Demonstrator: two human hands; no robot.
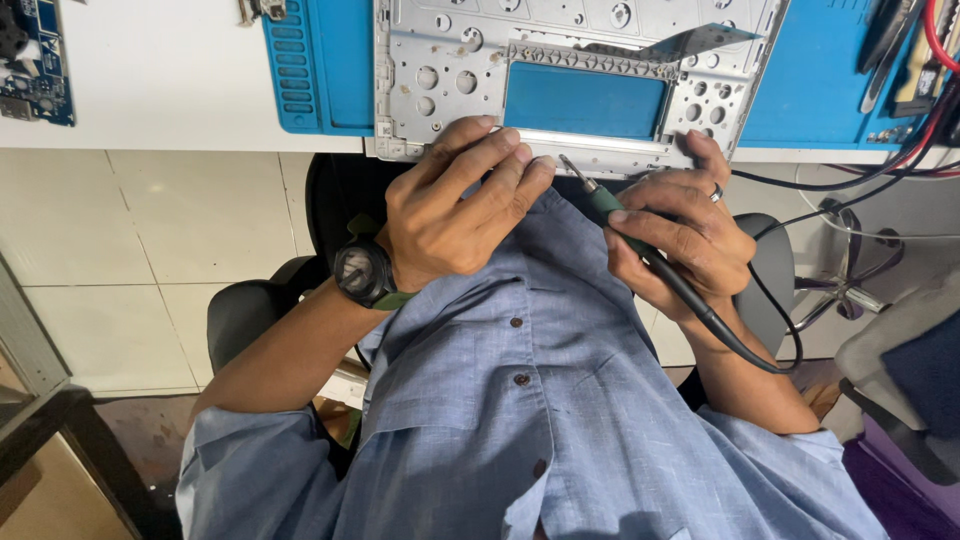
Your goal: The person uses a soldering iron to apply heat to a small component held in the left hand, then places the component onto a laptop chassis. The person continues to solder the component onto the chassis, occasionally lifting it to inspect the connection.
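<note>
here, right hand (pixel 680 235) around soldering iron (pixel 640 245)

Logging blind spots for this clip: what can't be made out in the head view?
- Metal chassis panel: far part cut off by the top edge.
- Left hand: fingertips curl onto the panel's near edge, hiding anything pinched under them.
- Soldering iron in the right hand: tip contact too small to tell.
- Circuit board: cropped at the left edge.
- Tools and cables: cropped at right, tangled.
</note>
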